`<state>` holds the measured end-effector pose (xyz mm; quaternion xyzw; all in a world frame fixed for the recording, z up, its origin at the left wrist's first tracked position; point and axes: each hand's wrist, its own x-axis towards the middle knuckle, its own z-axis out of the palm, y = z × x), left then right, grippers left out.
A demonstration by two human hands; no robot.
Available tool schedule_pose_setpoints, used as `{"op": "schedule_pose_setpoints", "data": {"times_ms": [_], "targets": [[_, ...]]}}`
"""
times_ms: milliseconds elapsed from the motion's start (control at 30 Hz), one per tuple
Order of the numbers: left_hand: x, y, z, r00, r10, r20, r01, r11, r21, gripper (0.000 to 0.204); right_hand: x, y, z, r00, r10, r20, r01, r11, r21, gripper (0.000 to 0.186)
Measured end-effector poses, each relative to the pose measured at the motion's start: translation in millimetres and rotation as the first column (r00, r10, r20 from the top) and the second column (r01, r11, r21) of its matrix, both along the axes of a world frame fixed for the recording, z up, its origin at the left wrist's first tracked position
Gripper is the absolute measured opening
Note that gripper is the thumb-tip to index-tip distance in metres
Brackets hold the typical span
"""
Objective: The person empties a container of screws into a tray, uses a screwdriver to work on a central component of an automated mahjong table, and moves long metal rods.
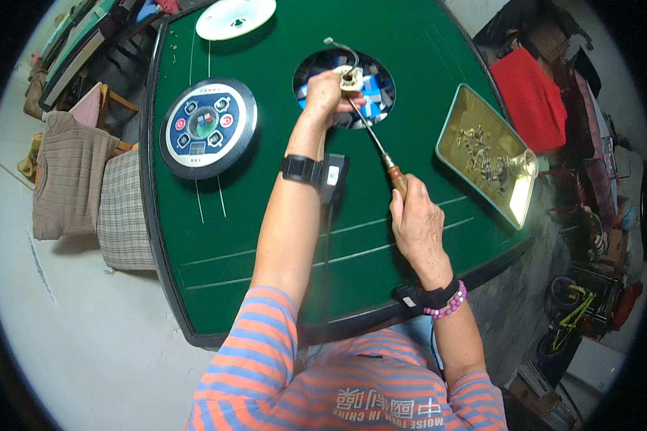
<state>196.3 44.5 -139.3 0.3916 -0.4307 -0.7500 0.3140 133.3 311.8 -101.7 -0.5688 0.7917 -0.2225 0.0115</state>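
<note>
My left hand [325, 93] grips a small cream-coloured part [350, 77] with a dark hole in its middle, from which a short cable [350, 50] curls up to a pale plug. It is held over a round opening [309, 70] in the green tabletop, with blue and white pieces visible below. My right hand [418, 219] is closed round the wooden handle of a screwdriver [378, 144]. The long metal shaft slants up and left, its tip reaching the underside of the cream part or the fingers below it; exact contact cannot be made out.
A round control panel [207, 128] with buttons lies left on the green table [259, 215]. Beyond it is a white disc [236, 18]. On the right stands a tray [474, 115] of small screws with a clear cup [522, 165]. A black box [333, 176] with a cable lies beside my left wrist.
</note>
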Motion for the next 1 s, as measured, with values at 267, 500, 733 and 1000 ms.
{"op": "schedule_pose_setpoints", "data": {"times_ms": [267,500,733,1000], "targets": [[-3.4,-4.6,-13.7,1.000,-0.023,0.003,0.023,0.997,-0.074,0.033,2.1,5.2,0.1,0.910,-0.129,0.395,0.123,0.992,0.040,0.027],[-6.1,-2.8,-11.5,1.000,-0.007,-0.025,0.007,1.000,-0.021,0.030,4.8,1.9,-2.5,0.896,-0.143,0.421,0.144,0.989,0.029,0.027],[-3.9,-2.9,-8.0,1.000,0.003,-0.016,-0.003,1.000,0.006,0.031,7.8,-3.8,-3.9,0.920,-0.132,0.368,0.138,0.990,0.009,0.028],[-5.2,-3.0,-8.1,1.000,0.003,-0.009,-0.003,1.000,0.016,0.031,8.1,-4.4,-3.0,0.922,-0.157,0.354,0.148,0.988,0.052,0.028]]}}
